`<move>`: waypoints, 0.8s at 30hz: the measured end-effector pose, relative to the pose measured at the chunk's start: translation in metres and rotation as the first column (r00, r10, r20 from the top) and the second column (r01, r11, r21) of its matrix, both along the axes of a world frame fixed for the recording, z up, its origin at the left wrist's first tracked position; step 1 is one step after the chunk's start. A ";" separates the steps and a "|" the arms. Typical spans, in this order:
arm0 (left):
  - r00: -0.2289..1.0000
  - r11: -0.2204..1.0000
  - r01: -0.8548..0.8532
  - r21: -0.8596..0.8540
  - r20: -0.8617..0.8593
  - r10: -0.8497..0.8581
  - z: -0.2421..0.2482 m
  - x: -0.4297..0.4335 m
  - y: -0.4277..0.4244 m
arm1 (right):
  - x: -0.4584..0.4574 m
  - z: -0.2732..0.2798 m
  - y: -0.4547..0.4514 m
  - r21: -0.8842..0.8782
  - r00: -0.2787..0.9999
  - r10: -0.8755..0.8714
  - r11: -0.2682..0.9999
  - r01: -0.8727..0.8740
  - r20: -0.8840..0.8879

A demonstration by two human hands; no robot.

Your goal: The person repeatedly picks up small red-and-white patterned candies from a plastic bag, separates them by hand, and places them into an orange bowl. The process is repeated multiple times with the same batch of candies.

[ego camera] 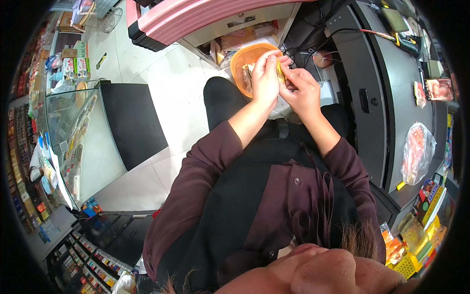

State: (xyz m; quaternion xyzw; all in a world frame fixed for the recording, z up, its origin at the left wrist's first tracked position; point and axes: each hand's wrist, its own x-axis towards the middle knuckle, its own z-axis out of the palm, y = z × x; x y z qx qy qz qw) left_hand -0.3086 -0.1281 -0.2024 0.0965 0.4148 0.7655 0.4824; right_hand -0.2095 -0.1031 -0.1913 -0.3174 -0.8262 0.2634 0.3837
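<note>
My left hand and my right hand meet over the right side of an orange plastic bin. Between their fingers is a small yellow item, partly hidden, so its kind cannot be told. Both hands touch it, with the fingertips bent around it. Inside the bin, to the left of my hands, lie pale and brownish scraps. The bin stands in front of my knees, and my hands cover part of its rim.
An open cabinet with bagged goods stands beyond the bin, beside loose black cables. To the right, a dark grey desk carries a clear plastic bag and a handheld scanner. At left is a glass display case.
</note>
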 end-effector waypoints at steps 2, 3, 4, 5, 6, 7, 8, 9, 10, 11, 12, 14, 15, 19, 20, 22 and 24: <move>1.000 1.000 0.001 -0.004 0.016 -0.001 -0.003 -0.001 0.003 | 0.000 -0.002 0.002 -0.010 1.000 -0.009 1.000 0.009 0.001; 1.000 1.000 0.004 -0.007 0.027 -0.004 -0.005 -0.001 0.005 | 0.000 -0.003 0.002 -0.030 1.000 -0.010 1.000 0.010 0.009; 1.000 1.000 0.003 -0.010 0.031 -0.002 -0.006 -0.001 0.006 | 0.000 -0.004 0.003 -0.054 1.000 -0.010 0.998 0.010 0.010; 0.999 1.000 0.001 -0.014 0.035 0.000 -0.008 -0.001 0.007 | 0.000 -0.006 0.004 -0.054 0.999 -0.019 0.998 0.021 0.035; 0.999 1.000 -0.002 -0.011 0.042 0.002 -0.010 -0.002 0.009 | 0.000 -0.007 0.005 -0.058 0.998 -0.027 0.998 0.030 0.053; 0.999 1.000 -0.001 -0.025 0.034 0.001 -0.012 -0.002 0.010 | -0.001 -0.009 0.006 -0.063 0.997 -0.035 0.997 0.040 0.072; 1.000 0.999 0.000 -0.034 0.030 0.001 -0.014 -0.004 0.012 | -0.002 -0.011 0.007 -0.059 0.996 -0.041 0.997 0.045 0.074; 1.000 0.999 0.000 -0.042 0.025 0.001 -0.015 -0.005 0.013 | -0.003 -0.013 0.008 -0.055 0.996 -0.047 0.997 0.051 0.075; 0.999 0.999 -0.004 -0.044 0.044 0.006 -0.017 -0.006 0.014 | -0.005 -0.015 0.010 -0.050 0.996 -0.052 0.997 0.056 0.076; 0.998 0.999 -0.007 -0.045 0.062 0.010 -0.018 -0.007 0.015 | -0.007 -0.016 0.010 -0.051 0.996 -0.057 0.997 0.060 0.070; 0.996 0.998 -0.008 -0.058 0.089 0.013 -0.019 -0.008 0.016 | -0.008 -0.018 0.011 -0.052 0.996 -0.061 0.997 0.064 0.063; 0.993 0.996 -0.040 -0.076 0.110 0.048 -0.021 -0.010 0.018 | -0.011 -0.020 0.013 -0.045 0.996 -0.065 0.997 0.067 0.055; 0.989 0.994 -0.057 -0.088 0.128 0.068 -0.022 -0.012 0.018 | -0.013 -0.020 0.013 -0.039 0.997 -0.064 0.997 0.066 0.053; 0.975 0.991 -0.107 -0.076 0.186 0.120 -0.026 -0.016 0.022 | -0.021 -0.022 0.016 -0.062 0.995 -0.079 0.995 0.083 0.065; 0.971 0.992 -0.104 -0.076 0.208 0.118 -0.028 -0.018 0.023 | -0.023 -0.023 0.018 -0.046 0.995 -0.081 0.995 0.084 0.058; 0.964 0.993 -0.096 -0.067 0.243 0.110 -0.031 -0.021 0.026 | -0.027 -0.025 0.021 -0.010 0.995 -0.088 0.996 0.088 0.044; 0.959 0.994 -0.092 -0.050 0.266 0.102 -0.035 -0.024 0.028 | -0.029 -0.028 0.023 0.000 0.992 -0.103 0.995 0.103 0.067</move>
